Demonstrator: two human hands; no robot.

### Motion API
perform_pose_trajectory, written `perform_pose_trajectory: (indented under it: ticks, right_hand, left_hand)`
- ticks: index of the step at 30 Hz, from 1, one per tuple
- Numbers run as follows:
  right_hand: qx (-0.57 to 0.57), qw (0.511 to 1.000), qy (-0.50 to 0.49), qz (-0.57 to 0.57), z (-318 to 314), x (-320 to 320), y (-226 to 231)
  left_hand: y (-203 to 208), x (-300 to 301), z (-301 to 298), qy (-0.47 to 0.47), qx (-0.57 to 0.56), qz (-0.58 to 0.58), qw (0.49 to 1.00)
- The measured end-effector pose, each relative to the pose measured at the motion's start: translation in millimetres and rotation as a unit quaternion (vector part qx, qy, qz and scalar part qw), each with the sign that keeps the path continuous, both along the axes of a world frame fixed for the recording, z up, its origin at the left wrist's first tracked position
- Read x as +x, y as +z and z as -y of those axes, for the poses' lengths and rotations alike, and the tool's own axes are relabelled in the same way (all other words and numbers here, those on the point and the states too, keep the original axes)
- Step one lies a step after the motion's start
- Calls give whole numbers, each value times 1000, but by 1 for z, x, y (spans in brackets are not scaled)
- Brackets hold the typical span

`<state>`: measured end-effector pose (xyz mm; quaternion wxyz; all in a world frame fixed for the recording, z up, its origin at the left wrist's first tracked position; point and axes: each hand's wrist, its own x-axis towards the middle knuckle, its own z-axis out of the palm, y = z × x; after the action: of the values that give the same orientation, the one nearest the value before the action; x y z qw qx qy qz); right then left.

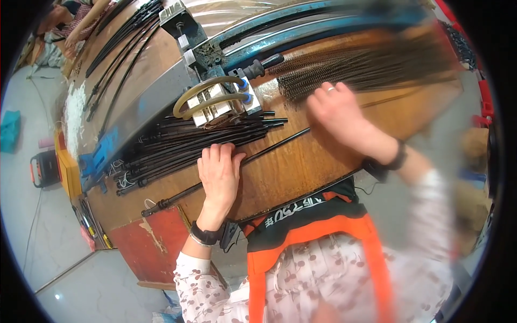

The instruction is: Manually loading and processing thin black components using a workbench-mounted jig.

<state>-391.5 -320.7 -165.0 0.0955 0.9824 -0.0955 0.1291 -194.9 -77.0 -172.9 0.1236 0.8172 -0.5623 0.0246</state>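
Grip: left hand (218,177) draped over a long, slim black rod (277,144), right hand (339,113) curled by its right end

Neither pinch shows; clamped or loose, I cannot tell. Probably best: steady the rod's middle, keeping its tip in line. Alongside the rod's left half, smooth black rods (183,154) lie bundled; beyond its tip, brownish, ridged metal coil springs (301,81).

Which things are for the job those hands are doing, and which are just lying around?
Probably for the job:
- the black rod under the left hand
- the pile of rods beside it
- the springs by the right hand
- perhaps the machine

Probably just lying about:
- the black box on the floor
- the teal bundle there
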Motion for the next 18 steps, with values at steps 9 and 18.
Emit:
perform_pose_trajectory:
  ticks: [9, 18]
  right_hand:
    - [200, 977, 39, 65, -2, -14, -4]
    - [402, 905, 79, 114, -26, -32, -16]
  left_hand:
    - [-6, -6, 0, -31, -17, 43, 998]
    - [4, -49, 25, -97, -76, -81, 989]
